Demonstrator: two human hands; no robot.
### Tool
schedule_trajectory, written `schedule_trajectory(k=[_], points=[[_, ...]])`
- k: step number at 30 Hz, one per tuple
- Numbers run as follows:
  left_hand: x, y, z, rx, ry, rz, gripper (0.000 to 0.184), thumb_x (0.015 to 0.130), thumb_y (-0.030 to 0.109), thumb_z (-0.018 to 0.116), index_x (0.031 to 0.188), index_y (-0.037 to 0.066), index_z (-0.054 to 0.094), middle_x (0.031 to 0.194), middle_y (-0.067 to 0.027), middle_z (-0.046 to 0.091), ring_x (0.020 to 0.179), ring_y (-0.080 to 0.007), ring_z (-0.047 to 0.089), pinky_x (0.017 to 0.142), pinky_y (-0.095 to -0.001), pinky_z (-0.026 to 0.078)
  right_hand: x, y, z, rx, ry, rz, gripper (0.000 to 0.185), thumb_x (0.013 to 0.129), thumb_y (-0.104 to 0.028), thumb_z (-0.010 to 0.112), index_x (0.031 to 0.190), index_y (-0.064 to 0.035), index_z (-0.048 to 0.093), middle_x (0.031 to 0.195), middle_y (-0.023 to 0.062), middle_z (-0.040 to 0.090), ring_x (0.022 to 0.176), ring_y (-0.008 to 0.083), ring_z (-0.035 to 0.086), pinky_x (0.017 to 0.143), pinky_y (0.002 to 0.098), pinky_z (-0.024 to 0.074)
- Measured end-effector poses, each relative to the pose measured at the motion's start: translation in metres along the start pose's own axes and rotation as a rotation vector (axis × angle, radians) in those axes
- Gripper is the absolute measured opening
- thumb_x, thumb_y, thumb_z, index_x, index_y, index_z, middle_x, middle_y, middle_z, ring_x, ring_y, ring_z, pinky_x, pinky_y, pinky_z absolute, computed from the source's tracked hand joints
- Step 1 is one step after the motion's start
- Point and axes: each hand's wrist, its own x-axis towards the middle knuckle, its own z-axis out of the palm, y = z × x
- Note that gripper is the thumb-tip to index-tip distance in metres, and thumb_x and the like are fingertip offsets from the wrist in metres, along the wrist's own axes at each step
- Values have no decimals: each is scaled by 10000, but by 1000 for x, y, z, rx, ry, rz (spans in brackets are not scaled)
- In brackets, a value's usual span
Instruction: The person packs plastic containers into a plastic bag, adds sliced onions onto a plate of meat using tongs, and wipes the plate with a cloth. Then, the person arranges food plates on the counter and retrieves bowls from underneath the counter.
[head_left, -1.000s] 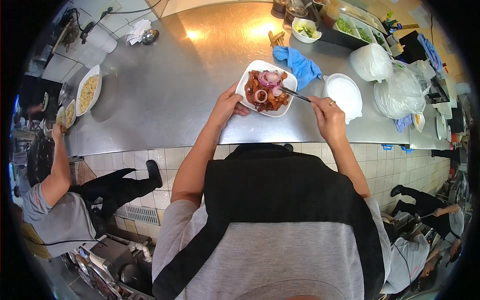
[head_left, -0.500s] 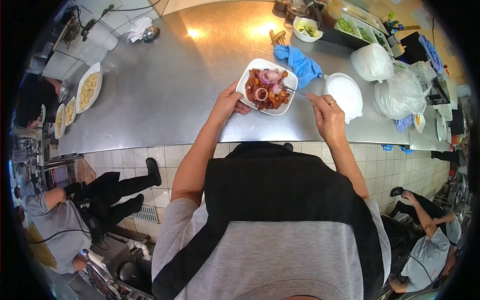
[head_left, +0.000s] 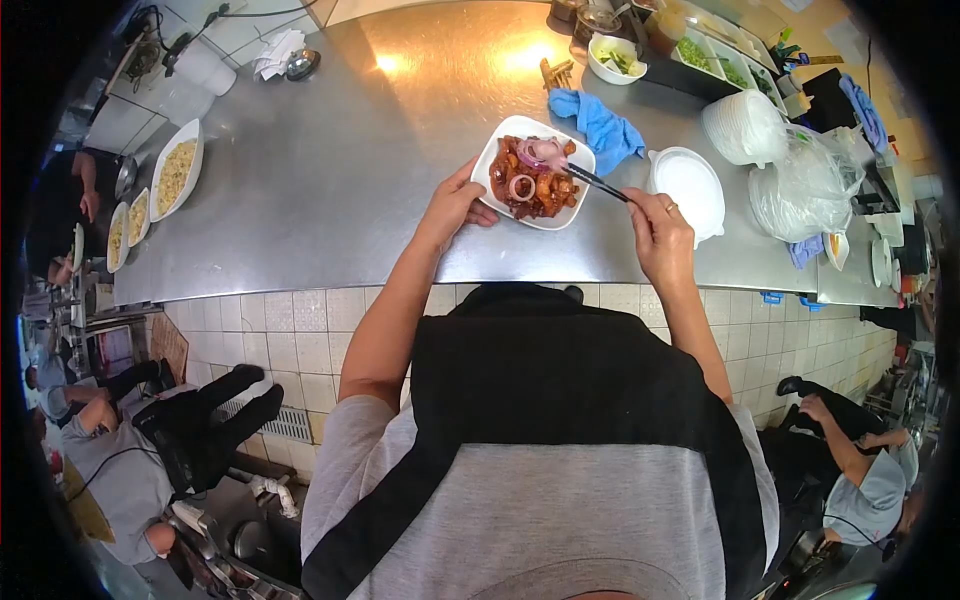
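A white square plate (head_left: 508,207) of glazed reddish-brown pieces (head_left: 541,195), topped with red onion rings (head_left: 541,152), is on the steel counter before me. My left hand (head_left: 462,205) is closed on the plate's left rim, thumb near the edge and fingers curled under its lower corner. In my right hand (head_left: 661,232) is a pair of slim dark tongs (head_left: 598,183), pinched between thumb and fingers. Their tips reach over the plate's right rim to the onion; whether they grip a ring is too small to tell.
Beside my right hand lies a white lid (head_left: 688,190). A blue cloth (head_left: 598,127) sits just behind the plate, with a bowl of greens (head_left: 615,60) beyond. Bagged containers (head_left: 745,125) stand right; rice dishes (head_left: 178,172) line the left end. Co-workers (head_left: 115,470) stand behind on both sides.
The tongs have turned in my right hand and now show a broad dark side; their tips moved slightly up toward the onion. My left hand and the plate stay put. The left co-worker shifted.
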Motion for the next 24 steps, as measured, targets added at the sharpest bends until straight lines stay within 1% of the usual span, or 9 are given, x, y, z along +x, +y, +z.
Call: schedule_trajectory(k=[2, 5, 8, 13, 16, 17, 20, 24], points=[[-3, 0, 0, 2, -1, -3, 589, 802, 80, 424, 1385, 111, 349, 900, -145, 638, 629, -190, 645, 577, -269, 541, 1, -2, 3, -18, -15, -49, 169, 804, -67, 611, 963, -103, 655, 721, 108, 557, 652, 269, 582, 566, 368, 471], [-3, 2, 2, -1, -7, 1, 587, 803, 77, 422, 1384, 110, 350, 906, -148, 638, 631, -191, 646, 575, -269, 540, 4, -5, -1, 24, 8, 5, 193, 808, -11, 596, 978, -82, 654, 725, 101, 567, 621, 226, 563, 582, 318, 455], [-2, 1, -1, -3, 1, 2, 586, 802, 73, 422, 1384, 108, 350, 911, -149, 637, 629, -191, 646, 570, -271, 540, 4, -3, -3, 56, -20, 33, 193, 805, -15, 601, 979, -80, 653, 723, 99, 565, 621, 222, 563, 578, 317, 453], [-1, -1, -1, 11, 3, 5, 584, 803, 70, 421, 1382, 106, 353, 909, -146, 638, 624, -190, 646, 566, -273, 541, 4, 1, -6, -25, 47, 49, 167, 808, -28, 605, 963, -70, 651, 732, 108, 579, 617, 240, 572, 567, 332, 457], [-1, 0, 0, -4, 3, 7, 587, 798, 72, 418, 1379, 143, 369, 873, -140, 641, 617, -184, 642, 559, -273, 541, 3, 4, -3, -72, 47, 63, 147, 808, -68, 608, 948, -74, 651, 756, 119, 598, 656, 274, 598, 581, 357, 482], [0, 0, 0, -6, 3, 4, 590, 797, 72, 419, 1381, 139, 364, 874, -141, 641, 616, -185, 642, 559, -274, 541, 3, 5, -1, -79, 42, 69, 142, 808, -85, 609, 943, -78, 651, 767, 124, 606, 677, 289, 610, 589, 368, 493], [0, -2, -2, -12, 4, -8, 598, 796, 71, 422, 1386, 128, 350, 876, -142, 640, 615, -189, 643, 557, -277, 541, 4, 7, 6, -99, 56, 73, 140, 812, -109, 601, 935, -61, 650, 780, 135, 620, 677, 295, 617, 581, 375, 498], [1, -1, -1, -14, 5, -12, 601, 795, 70, 425, 1388, 122, 343, 875, -142, 638, 612, -193, 643, 555, -278, 542, 11, 1, 12, -214, 18, 81, 134, 811, -121, 601, 912, -48, 649, 774, 134, 626, 652, 298, 618, 576, 380, 500]])
